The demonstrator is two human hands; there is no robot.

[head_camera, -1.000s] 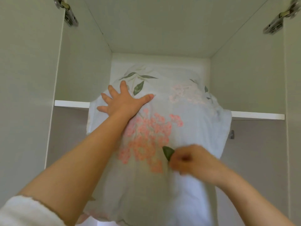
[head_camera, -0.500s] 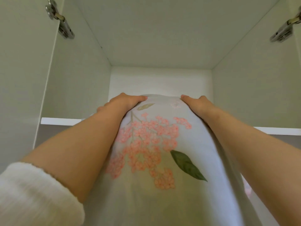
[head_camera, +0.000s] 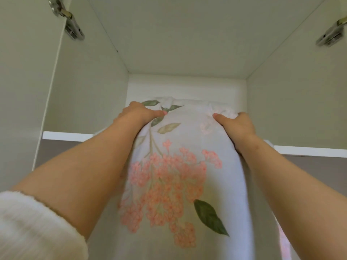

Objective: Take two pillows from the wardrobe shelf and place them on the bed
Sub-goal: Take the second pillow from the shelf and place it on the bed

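A white pillow printed with pink flowers and green leaves hangs out over the front edge of the white wardrobe shelf, with its top end resting on the shelf. My left hand grips the pillow's upper left corner, thumb pressed into the fabric. At the upper right corner my right hand holds the bunched cloth. Whether another pillow lies behind this one is hidden from me.
White wardrobe walls close in on both sides, with the top panel overhead. Metal door hinges sit at the upper left and upper right. A darker compartment lies below the shelf.
Both hands moved up from the pillow's face and lower edge to its top corners and closed on them. More leaf print shows at the pillow's top than half a second ago.
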